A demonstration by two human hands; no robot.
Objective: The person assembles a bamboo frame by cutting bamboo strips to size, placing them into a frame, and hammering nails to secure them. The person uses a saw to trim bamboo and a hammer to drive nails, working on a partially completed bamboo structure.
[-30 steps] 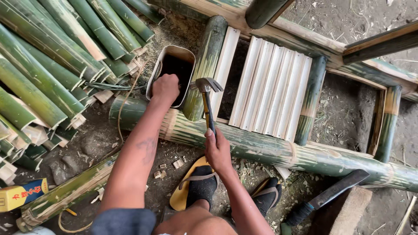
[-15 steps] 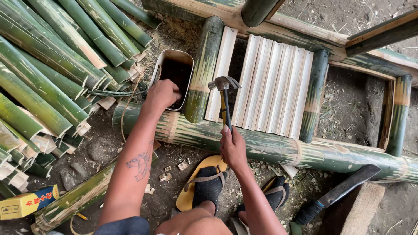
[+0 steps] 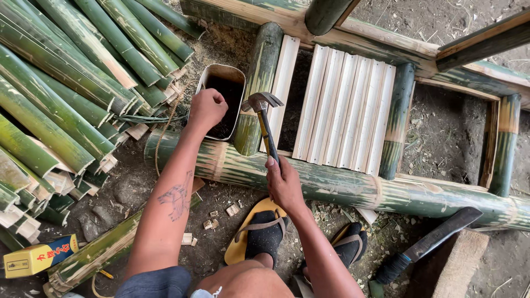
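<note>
Gripping a hammer (image 3: 264,118) by its handle, right hand (image 3: 284,185), left hand (image 3: 207,107) (fisted, contents unclear) over metal tin (image 3: 221,74).

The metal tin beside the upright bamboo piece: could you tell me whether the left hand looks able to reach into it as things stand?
Probably yes. The left hand is already at the rim of the metal tin, whose open top is uncovered. The hammer in the right hand sits off to the side, over the bamboo.
</note>
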